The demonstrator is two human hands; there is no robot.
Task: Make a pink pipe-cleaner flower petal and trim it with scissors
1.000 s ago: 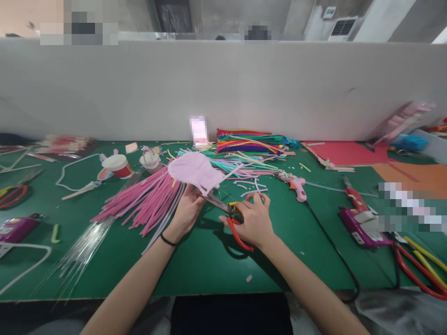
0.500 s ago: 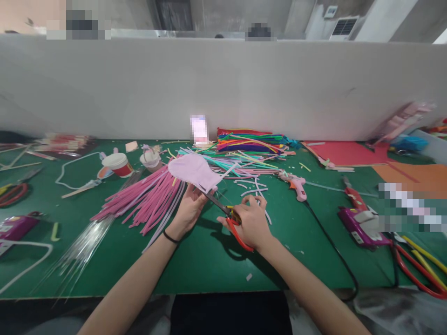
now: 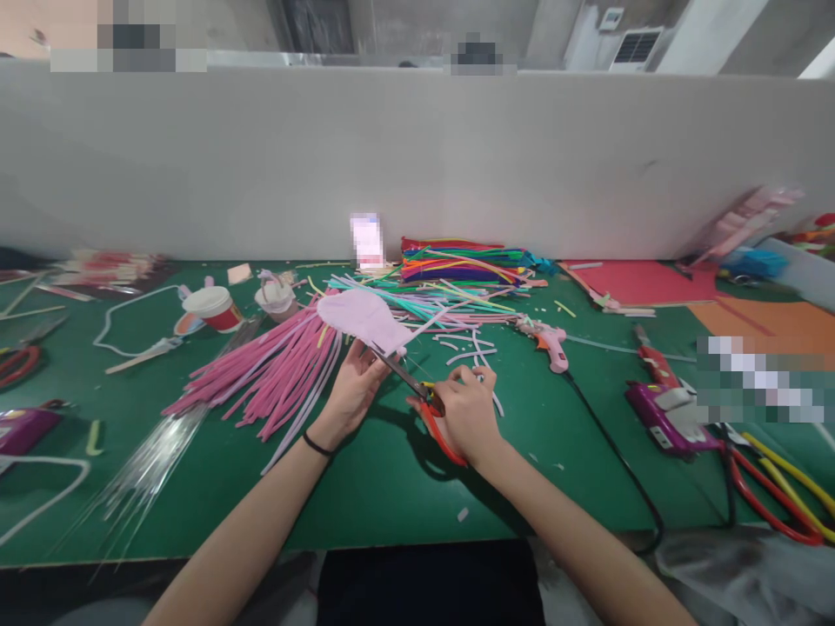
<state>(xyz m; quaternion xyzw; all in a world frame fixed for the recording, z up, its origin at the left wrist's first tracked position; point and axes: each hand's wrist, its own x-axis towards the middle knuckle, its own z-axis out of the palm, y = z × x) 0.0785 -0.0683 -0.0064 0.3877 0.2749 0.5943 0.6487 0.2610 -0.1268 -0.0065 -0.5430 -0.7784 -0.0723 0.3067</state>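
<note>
A pale pink fuzzy piece, flat and rounded with a thin stem (image 3: pixel 364 318), is gripped along its lower edge by my left hand (image 3: pixel 356 387). My right hand (image 3: pixel 464 413) is closed round the red and yellow handles of a pair of scissors (image 3: pixel 408 376). The blades reach up and left to the piece's lower edge, close to my left fingers; whether they are apart is hard to see. Behind and left of my left hand lies a bundle of pink pipe cleaners (image 3: pixel 274 382).
A pink glue gun (image 3: pixel 551 343) lies to the right, its black cord running toward the front edge. Multicoloured pipe cleaners (image 3: pixel 463 261) are piled at the back. On the left are clear thin sticks (image 3: pixel 147 461) and a paper cup (image 3: pixel 218 309). More scissors (image 3: pixel 773 496) lie far right.
The view has shifted slightly. The scissors' blades have moved a little against the edge of the pink piece; both hands keep their hold.
</note>
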